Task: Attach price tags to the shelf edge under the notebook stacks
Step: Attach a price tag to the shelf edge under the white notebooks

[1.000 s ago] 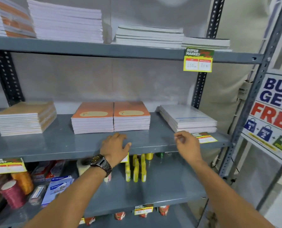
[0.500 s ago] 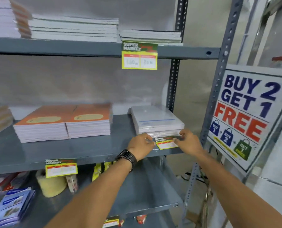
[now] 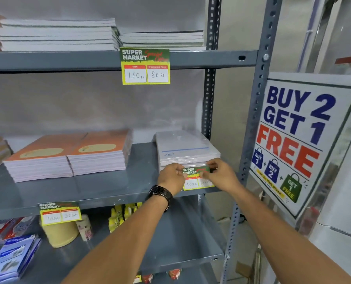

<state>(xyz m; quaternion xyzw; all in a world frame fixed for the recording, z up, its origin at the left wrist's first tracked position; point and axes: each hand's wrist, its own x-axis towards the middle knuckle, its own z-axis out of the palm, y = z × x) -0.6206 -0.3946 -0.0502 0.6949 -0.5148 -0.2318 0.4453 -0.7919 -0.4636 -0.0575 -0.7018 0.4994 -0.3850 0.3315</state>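
Note:
A green-and-yellow price tag (image 3: 197, 180) is held up in front of the white notebook stack (image 3: 185, 149) at the right end of the middle grey shelf (image 3: 88, 191). My left hand (image 3: 171, 178) pinches the tag's left edge and my right hand (image 3: 221, 175) pinches its right edge. The tag's lower part hangs near the shelf's front edge. Two orange notebook stacks (image 3: 68, 156) lie to the left on the same shelf. One tag (image 3: 60, 213) hangs on that shelf's edge further left, and another tag (image 3: 145, 66) hangs on the upper shelf (image 3: 47, 60).
A "Buy 2 Get 1 Free" sign (image 3: 297, 140) leans against the rack's right post (image 3: 256, 119). The lower shelf holds a yellow tape roll (image 3: 61, 234), yellow bottles (image 3: 121, 214) and blue packets (image 3: 14, 257). White notebook stacks (image 3: 57, 35) fill the upper shelf.
My view swung right and closer. My right hand took the tag off the shelf surface, my left hand came across, and both now hold it upright in front of the white stack.

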